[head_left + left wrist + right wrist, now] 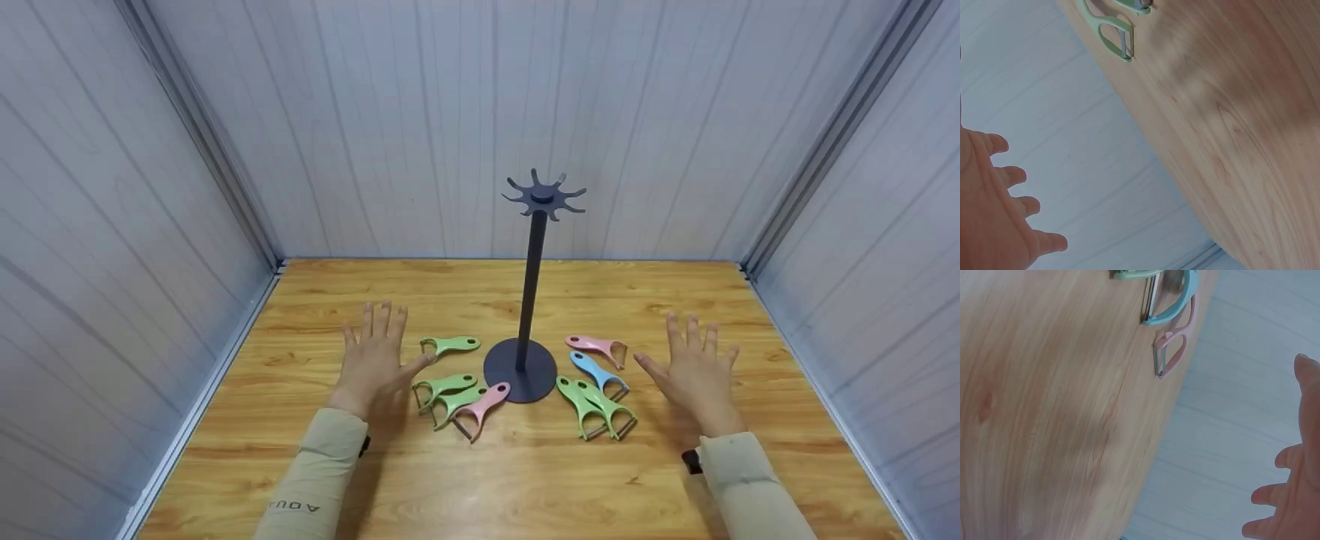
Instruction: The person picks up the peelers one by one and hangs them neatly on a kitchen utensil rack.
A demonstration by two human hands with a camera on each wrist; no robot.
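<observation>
My left hand [373,365] is held with fingers spread, holding nothing, left of several peelers. Nearest to it are a green peeler [454,344] at the back and, in front, an overlapping group with a green peeler [450,382] and a pink peeler [487,401]. My right hand [699,375] is likewise spread and holds nothing. Left of it lie a pink peeler [592,343], a blue peeler [591,367] and two overlapping green peelers [576,397]. Between the two groups stands a dark rack [531,285], a round base and upright pole topped by a ring of curved hooks.
The wooden table [480,480] is enclosed by pale panel walls [405,135] at the back and both sides. Metal rails [202,142] run up the corners. The pole of the rack rises well above the table between the hands.
</observation>
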